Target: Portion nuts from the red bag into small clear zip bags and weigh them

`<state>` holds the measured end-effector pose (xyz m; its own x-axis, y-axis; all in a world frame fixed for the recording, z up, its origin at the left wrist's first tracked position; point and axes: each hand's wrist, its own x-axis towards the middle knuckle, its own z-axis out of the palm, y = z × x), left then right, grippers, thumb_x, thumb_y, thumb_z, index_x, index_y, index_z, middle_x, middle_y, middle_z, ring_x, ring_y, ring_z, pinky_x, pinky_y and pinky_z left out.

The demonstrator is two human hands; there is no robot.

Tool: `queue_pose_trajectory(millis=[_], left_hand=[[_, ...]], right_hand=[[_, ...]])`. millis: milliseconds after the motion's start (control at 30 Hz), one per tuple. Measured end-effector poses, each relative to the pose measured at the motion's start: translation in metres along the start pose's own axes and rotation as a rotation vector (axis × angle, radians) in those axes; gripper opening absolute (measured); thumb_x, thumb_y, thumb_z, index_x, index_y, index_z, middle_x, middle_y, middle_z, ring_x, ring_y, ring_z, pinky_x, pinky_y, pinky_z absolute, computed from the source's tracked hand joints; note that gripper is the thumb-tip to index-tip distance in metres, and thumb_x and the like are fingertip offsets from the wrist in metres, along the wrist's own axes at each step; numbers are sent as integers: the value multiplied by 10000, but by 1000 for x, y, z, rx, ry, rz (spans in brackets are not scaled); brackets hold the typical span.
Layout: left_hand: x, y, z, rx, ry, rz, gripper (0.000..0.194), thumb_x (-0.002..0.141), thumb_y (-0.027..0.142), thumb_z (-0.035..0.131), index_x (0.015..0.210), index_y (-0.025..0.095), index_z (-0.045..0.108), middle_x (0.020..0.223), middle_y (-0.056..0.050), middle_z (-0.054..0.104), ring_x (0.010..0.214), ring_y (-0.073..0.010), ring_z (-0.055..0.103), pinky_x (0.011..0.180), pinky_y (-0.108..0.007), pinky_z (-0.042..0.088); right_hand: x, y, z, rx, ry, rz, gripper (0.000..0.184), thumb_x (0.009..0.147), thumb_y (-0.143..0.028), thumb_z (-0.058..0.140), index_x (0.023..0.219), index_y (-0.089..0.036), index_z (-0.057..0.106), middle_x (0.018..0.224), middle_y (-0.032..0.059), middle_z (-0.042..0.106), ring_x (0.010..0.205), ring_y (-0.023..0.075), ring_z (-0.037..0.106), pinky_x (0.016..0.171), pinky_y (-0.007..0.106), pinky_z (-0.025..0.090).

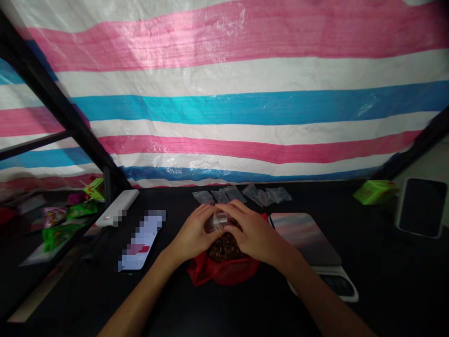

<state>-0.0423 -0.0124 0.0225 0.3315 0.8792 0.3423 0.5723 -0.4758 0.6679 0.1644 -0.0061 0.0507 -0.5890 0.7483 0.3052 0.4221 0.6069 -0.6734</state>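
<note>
Left hand (pixel 191 232), right hand (pixel 254 229) cupping clear plastic bag (pixel 218 222) over red sack (pixel 224 274).

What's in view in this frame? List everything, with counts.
striped tarpaulin: 1, pink, white and blue, behind the table
table: 1, black, below everything
small plastic bags: about 5, clear, behind the hands
plastic container: 1, clear, between the hands
brown granules: 1 heap, brown, under the hands
bag: 1, red, around the granules
scale: 1, pink-grey, right of the hands
blurred phone: 1, white, left of the hands
white case: 1, white, left rear
box: 1, green, right rear
dark tablet: 1, black, far right
snack packets: several, green and pink, far left
left hand: 1, on container
right hand: 1, on container
</note>
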Motion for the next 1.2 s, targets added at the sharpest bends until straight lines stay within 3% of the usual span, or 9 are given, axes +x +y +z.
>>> queue_pose_trajectory(millis=[133,300,400,567,733,800,967,1067,1200], left_hand=[[0,1,-1,-34,16,10,370,907,365,711,1246,229,654,1133,-86,670,1060,-257,605,963,-393,487],[-1,-2,2,-76,52,1,350,934,338,672,1264,231,628,1204,-95,658,1118,-257,608,1015,-405,477],[-3,-6,5,-116,36,23,410,934,288,657,1330,227,570,1302,-103,622,1214,-254,581,1086,-409,442],[-6,-7,9,-77,-15,-2,263,946,278,617,1197,212,579,1125,-69,633,1029,-224,610,931,-369,492],[-2,-6,6,-93,51,-112,211,965,363,599,1104,209,555,988,-29,611,887,-191,585,830,-328,475],[0,-8,0,-134,38,-146,193,970,379,587,1043,205,545,910,-6,584,807,-168,553,765,-301,461],[-1,-12,-16,-166,-62,-240,239,960,432,583,960,195,549,837,13,564,735,-146,504,690,-276,419],[-4,-12,-16,-187,-122,-260,264,905,430,659,972,198,553,831,19,566,726,-146,502,661,-266,403],[-5,-18,-7,-256,-170,-249,186,885,327,664,964,199,555,794,31,556,685,-131,489,626,-246,384]], right_hand=[[2,3,3,43,54,23,466,975,-186,580,1428,-289,542,1309,49,637,1208,197,616,1087,353,460],[3,-4,5,29,94,-136,491,959,-40,481,1379,-280,561,1365,35,615,1298,165,552,1152,332,408],[2,-7,8,-28,97,-198,451,967,-40,473,1337,-272,590,1344,40,628,1288,175,555,1149,343,413],[4,1,13,-93,126,-77,351,967,-201,625,1305,-297,616,1149,34,676,1062,211,658,987,372,520],[5,7,-1,-57,265,-108,301,969,-99,510,1203,-260,609,1232,58,646,1184,208,612,1052,367,469],[2,7,-10,-59,210,-71,269,926,-81,541,1129,-247,604,1167,53,652,1114,207,629,985,350,489],[-8,10,-22,-232,-171,60,242,868,-79,604,1038,-249,636,1065,15,680,997,205,645,899,329,463],[-10,12,-21,-431,-216,134,191,867,-133,643,1029,-232,662,1071,43,676,988,231,647,863,336,437],[-10,14,-20,-590,-235,243,274,881,-149,624,1142,-226,655,1149,71,650,925,230,683,740,318,412]])
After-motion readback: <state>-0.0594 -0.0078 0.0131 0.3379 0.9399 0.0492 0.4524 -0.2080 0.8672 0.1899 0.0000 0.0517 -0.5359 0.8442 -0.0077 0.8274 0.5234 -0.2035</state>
